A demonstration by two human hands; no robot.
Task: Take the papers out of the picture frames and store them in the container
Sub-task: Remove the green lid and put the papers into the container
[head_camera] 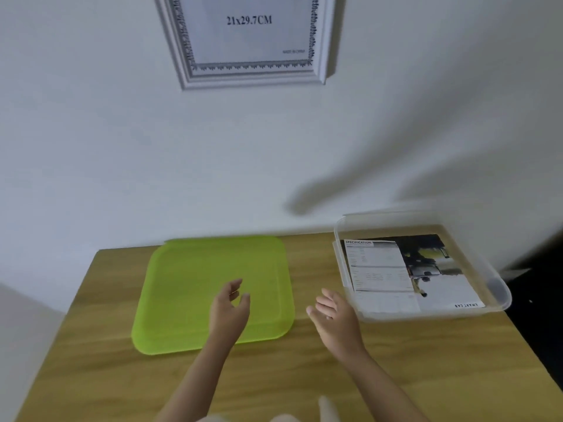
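Note:
A white ornate picture frame [185, 65] hangs on the wall at the top. It holds a white paper [248, 28] printed "21x29.7CM". On the wooden table at the right stands a clear plastic container [499, 287] with printed papers [384, 275] lying flat inside. A green lid [189, 287] lies flat on the table to its left. My left hand [230, 309] hovers over the lid's right half, fingers apart and empty. My right hand [333, 315] hangs open between the lid and the container, holding nothing.
The wooden table [304, 376] butts against the white wall [122, 147]. A dark area [536, 315] lies beyond the table's right edge. The table's left edge runs diagonally at the lower left.

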